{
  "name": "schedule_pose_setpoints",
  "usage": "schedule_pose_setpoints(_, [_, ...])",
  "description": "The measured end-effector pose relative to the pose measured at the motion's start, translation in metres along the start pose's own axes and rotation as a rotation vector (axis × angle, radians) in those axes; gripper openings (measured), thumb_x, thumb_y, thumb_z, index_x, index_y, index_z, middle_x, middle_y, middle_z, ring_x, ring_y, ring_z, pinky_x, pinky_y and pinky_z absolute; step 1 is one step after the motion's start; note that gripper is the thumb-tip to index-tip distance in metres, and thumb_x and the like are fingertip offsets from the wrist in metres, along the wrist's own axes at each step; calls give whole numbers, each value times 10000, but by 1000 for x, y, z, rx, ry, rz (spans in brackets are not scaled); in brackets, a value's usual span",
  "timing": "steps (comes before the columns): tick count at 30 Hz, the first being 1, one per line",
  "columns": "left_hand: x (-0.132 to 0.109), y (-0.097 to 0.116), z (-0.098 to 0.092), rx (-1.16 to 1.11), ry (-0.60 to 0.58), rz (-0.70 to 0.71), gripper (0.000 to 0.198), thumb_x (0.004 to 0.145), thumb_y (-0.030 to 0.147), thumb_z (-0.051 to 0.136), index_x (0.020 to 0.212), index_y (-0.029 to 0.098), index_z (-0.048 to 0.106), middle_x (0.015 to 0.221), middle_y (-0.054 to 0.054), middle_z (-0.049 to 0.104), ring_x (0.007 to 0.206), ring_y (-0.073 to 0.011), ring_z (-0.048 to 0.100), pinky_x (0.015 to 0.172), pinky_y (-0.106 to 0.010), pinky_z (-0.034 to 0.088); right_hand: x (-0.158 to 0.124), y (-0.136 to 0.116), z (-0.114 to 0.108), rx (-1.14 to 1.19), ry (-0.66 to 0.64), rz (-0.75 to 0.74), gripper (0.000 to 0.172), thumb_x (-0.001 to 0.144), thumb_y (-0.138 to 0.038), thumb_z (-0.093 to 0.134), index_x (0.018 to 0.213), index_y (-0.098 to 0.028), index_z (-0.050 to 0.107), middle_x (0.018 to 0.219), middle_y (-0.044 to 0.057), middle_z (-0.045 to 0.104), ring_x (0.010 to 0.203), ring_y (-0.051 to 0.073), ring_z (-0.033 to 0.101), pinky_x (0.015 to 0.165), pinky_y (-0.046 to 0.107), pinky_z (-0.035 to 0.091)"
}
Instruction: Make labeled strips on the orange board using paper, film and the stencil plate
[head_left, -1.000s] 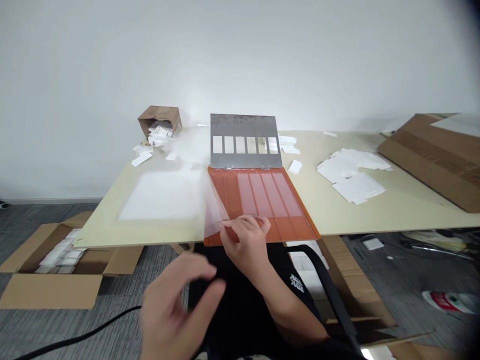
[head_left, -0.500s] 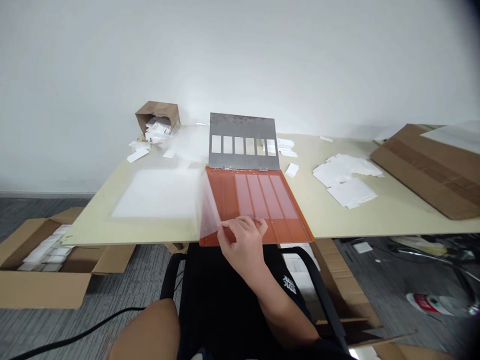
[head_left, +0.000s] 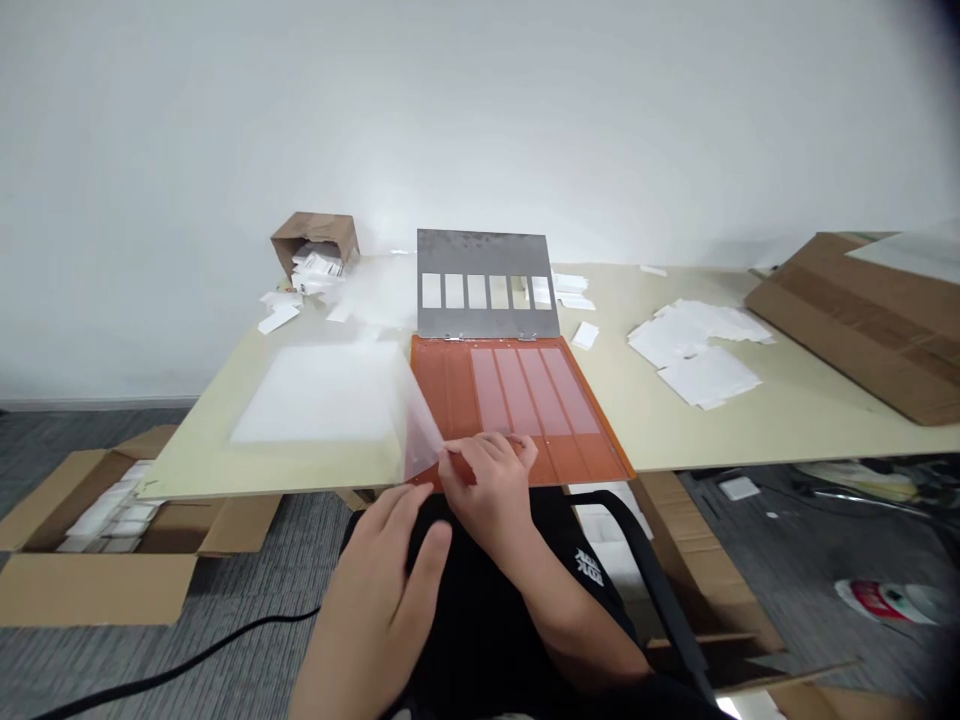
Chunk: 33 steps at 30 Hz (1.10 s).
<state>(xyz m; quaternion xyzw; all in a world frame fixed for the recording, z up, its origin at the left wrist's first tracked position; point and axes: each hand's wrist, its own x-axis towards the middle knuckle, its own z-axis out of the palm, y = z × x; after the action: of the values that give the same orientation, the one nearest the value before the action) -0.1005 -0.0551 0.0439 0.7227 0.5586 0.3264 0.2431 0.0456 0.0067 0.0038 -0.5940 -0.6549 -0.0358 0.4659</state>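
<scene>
Between the thumb and fingertips of my right hand (head_left: 491,490) is the corner of a thin translucent film (head_left: 422,425), lifted over the left side of an orange board (head_left: 442,385). Several pale strips (head_left: 517,390) lie side by side on that board. A grey metal plate (head_left: 484,250) with a row of rectangular cut-outs stands up, hinged to the board's far edge. My left hand (head_left: 382,590) is open at the table's front edge, fingers stretched forward, just left of my right hand and close to the film's lower edge.
A pile of whitish sheets (head_left: 315,395) lies left of the board. Behind it, a small carton (head_left: 319,225) spills white pieces. Torn white sheets (head_left: 709,378) and a large carton (head_left: 862,320) are on the right. An open box (head_left: 97,590) stands on the floor.
My left hand has come up from below to the table's front edge beside my right hand. My right hand still pinches the film corner in nearly the same place.
</scene>
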Motion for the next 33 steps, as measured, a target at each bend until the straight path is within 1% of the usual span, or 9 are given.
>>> schedule_pose_setpoints(2, [22, -8, 17, 4, -35, -37, 478, 967, 496, 415, 1293, 197, 596, 1206, -134, 651, 1142, -295, 598, 1001, -520, 479, 0, -2, 0, 22, 13, -20, 93, 879, -218, 627, 796, -221, 667, 709, -36, 724, 730, 148, 655, 956, 410, 245])
schedule_pose_setpoints(4, [36, -14, 30, -17, -11, -88, 531, 957, 516, 413, 1310, 160, 588, 1118, -144, 670, 1069, -302, 626, 955, -519, 493, -1, -4, 0, 45, 21, -34, 103, 903, -228, 609, 817, -218, 666, 705, -35, 722, 712, 142, 659, 952, 404, 264])
schedule_pose_setpoints(7, [44, -20, 41, -152, 108, -110, 511, 934, 513, 474, 1296, 178, 610, 1020, -109, 690, 939, -254, 653, 872, -437, 524, -3, -8, 1, 88, 20, -68, 125, 928, -232, 574, 837, -214, 658, 718, -25, 729, 690, 135, 663, 932, 385, 312])
schedule_pose_setpoints(11, [49, -26, 44, -450, 259, -163, 424, 849, 476, 639, 1164, 200, 701, 893, -51, 718, 756, -177, 652, 721, -304, 538, -5, -10, 4, 157, -15, -113, 98, 930, -195, 562, 892, -211, 652, 810, -5, 761, 729, 144, 690, 876, 354, 392])
schedule_pose_setpoints(16, [56, -30, 47, -822, 302, -279, 289, 765, 416, 751, 933, 183, 779, 720, -12, 711, 572, -113, 586, 503, -210, 469, -4, -10, 3, 273, -77, -80, 115, 927, -177, 567, 916, -226, 671, 884, 12, 773, 786, 158, 707, 784, 326, 474])
schedule_pose_setpoints(18, [58, -29, 48, -992, 292, -347, 275, 709, 397, 799, 882, 184, 787, 754, -26, 739, 601, -118, 620, 529, -211, 506, -2, -9, 1, 338, -116, 1, 121, 899, -187, 589, 960, -227, 686, 887, 19, 768, 790, 168, 704, 753, 318, 505])
schedule_pose_setpoints(21, [59, -25, 47, -1177, 254, -459, 276, 616, 363, 861, 816, 188, 788, 812, -55, 766, 723, -174, 698, 611, -256, 578, 2, -8, -4, 468, -197, 125, 165, 856, -192, 617, 997, -228, 695, 909, 14, 762, 818, 165, 704, 767, 304, 538])
schedule_pose_setpoints(27, [58, -11, 47, -1267, 273, -532, 281, 551, 379, 887, 711, 176, 776, 747, -54, 754, 650, -180, 688, 520, -265, 580, 6, -2, -12, 554, -248, 203, 114, 837, -245, 666, 944, -231, 704, 881, 1, 760, 823, 171, 702, 783, 318, 548])
schedule_pose_setpoints(33, [52, -1, 58, -1173, 320, -406, 236, 621, 378, 860, 731, 185, 782, 814, -48, 749, 708, -170, 687, 569, -261, 595, 5, 12, -15, 548, -264, 150, 116, 891, -251, 616, 955, -232, 710, 943, 17, 771, 868, 182, 710, 826, 340, 542])
